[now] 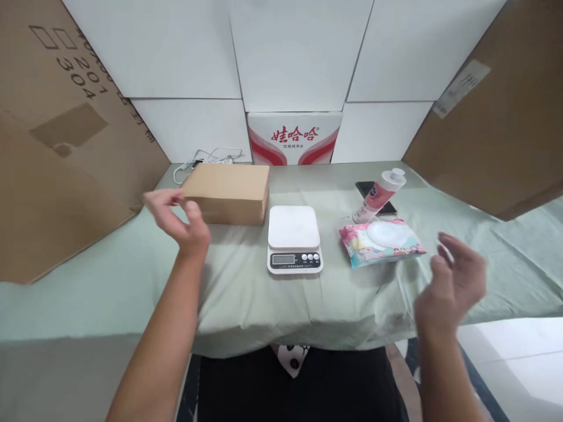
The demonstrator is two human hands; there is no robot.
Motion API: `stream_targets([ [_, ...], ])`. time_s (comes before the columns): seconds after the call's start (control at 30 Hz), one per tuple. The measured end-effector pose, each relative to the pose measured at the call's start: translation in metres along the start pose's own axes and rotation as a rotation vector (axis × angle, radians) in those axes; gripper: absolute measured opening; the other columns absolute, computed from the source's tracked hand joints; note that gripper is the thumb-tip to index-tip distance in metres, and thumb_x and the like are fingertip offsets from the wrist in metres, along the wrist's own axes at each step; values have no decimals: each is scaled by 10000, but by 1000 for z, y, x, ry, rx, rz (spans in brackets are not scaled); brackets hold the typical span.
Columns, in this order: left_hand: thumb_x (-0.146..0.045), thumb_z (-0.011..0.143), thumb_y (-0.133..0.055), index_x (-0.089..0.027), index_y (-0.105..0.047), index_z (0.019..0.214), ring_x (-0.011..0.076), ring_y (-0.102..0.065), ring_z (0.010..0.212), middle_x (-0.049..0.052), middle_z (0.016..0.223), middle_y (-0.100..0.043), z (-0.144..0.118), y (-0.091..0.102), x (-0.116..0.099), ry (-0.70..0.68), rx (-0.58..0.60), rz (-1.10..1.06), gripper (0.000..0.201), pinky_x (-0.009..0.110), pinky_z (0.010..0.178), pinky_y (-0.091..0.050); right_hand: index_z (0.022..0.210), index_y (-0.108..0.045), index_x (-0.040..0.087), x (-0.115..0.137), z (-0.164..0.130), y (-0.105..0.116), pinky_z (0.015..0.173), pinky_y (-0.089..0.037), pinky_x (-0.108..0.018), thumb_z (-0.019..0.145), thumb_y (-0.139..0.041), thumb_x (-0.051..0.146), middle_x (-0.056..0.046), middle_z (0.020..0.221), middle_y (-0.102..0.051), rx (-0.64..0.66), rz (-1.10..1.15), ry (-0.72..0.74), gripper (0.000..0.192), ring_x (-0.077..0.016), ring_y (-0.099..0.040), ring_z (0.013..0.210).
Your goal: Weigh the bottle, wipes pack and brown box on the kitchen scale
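1. Hovering left of centre, the left hand [185, 228] has its fingers loosely bent around nothing, near the brown box [233, 186].
2. White scale [294, 228] sits mid-frame on the green-covered surface [250, 299].
3. Wipes pack [382, 237] lies right of centre.
4. Blurred right hand [453, 281], lower right, has half-curled fingers, holding nothing visible.

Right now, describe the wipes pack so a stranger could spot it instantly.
On the green cloth, look right of the white scale. The wipes pack lies in front of the bottle. Unlike them, it is a multicoloured packet with a pale oval lid.
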State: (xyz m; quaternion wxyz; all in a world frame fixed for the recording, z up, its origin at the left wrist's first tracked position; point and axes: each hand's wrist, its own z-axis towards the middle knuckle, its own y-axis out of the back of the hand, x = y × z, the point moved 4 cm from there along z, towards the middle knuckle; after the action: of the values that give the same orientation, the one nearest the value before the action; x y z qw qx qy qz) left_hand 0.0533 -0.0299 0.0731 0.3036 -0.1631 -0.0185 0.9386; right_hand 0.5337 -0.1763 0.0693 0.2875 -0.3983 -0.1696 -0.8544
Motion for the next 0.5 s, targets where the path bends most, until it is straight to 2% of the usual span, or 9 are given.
stream_targets([
  [0.07,-345,1002,-549,-222,-620,1006,204,-621,813,39,869,-655,-15,-19,-61,-131,282,-102,142,373,798,-495,1183,-728,283,-42,18,38,1274,-383,-659,835,-737,407,-83,1287,-706,-38,-56,-228,369,-367,-644,1357],
  [0.13,-345,1021,-562,-236,-647,1009,208,-705,859,32,893,-747,-39,-45,-130,-221,634,-253,139,391,897,-522,1156,-704,274,-75,30,51,1242,-411,-635,740,-784,451,-101,1237,-718,35,45,-494,459,-366,-704,1231],
  [0.17,-416,1028,-575,-235,-672,1104,220,-740,960,49,997,-792,-53,-59,-162,-213,818,-312,219,398,968,-531,1159,-697,274,-84,34,49,1227,-425,-612,700,-802,470,-107,1210,-726,86,103,-598,510,-354,-722,1172],
  [0.23,-652,975,-626,-196,-599,1446,295,-684,1320,147,1427,-728,-81,-87,-217,-134,1170,-310,656,444,1146,-493,1192,-700,278,-93,37,39,1201,-445,-567,650,-823,494,-104,1154,-741,176,167,-719,596,-325,-727,1088],
  [0.3,-826,848,-682,-146,-414,1652,400,-467,1576,226,1717,-452,-100,-110,-253,-101,1422,-237,1087,542,1290,-366,1256,-709,281,-92,38,27,1163,-465,-543,653,-811,496,-83,1113,-746,232,148,-737,648,-300,-716,1054],
  [0.33,-862,822,-679,-137,-362,1688,413,-388,1627,234,1761,-370,-103,-118,-262,-96,1503,-225,1174,566,1328,-307,1300,-707,286,-91,37,22,1136,-478,-531,674,-799,499,-69,1113,-745,249,115,-723,668,-287,-708,1049],
  [0.4,-862,853,-643,-172,-361,1702,391,-323,1665,200,1789,-328,-96,-126,-261,-96,1535,-223,1129,594,1371,-206,1377,-696,296,-92,34,15,1076,-499,-487,724,-777,511,-42,1127,-736,274,54,-701,692,-256,-688,1034],
  [0.43,-825,900,-618,-202,-402,1688,368,-325,1668,169,1784,-354,-86,-126,-251,-90,1491,-212,1028,598,1384,-167,1392,-698,294,-95,32,14,1046,-505,-457,742,-770,515,-32,1117,-729,265,40,-692,690,-237,-676,1015],
  [0.5,-700,981,-598,-245,-522,1619,354,-355,1655,128,1749,-436,-60,-118,-210,-41,1323,-100,787,620,1393,-99,1384,-712,274,-102,28,15,998,-510,-400,774,-756,511,-21,1084,-710,216,58,-664,656,-207,-654,986],
])
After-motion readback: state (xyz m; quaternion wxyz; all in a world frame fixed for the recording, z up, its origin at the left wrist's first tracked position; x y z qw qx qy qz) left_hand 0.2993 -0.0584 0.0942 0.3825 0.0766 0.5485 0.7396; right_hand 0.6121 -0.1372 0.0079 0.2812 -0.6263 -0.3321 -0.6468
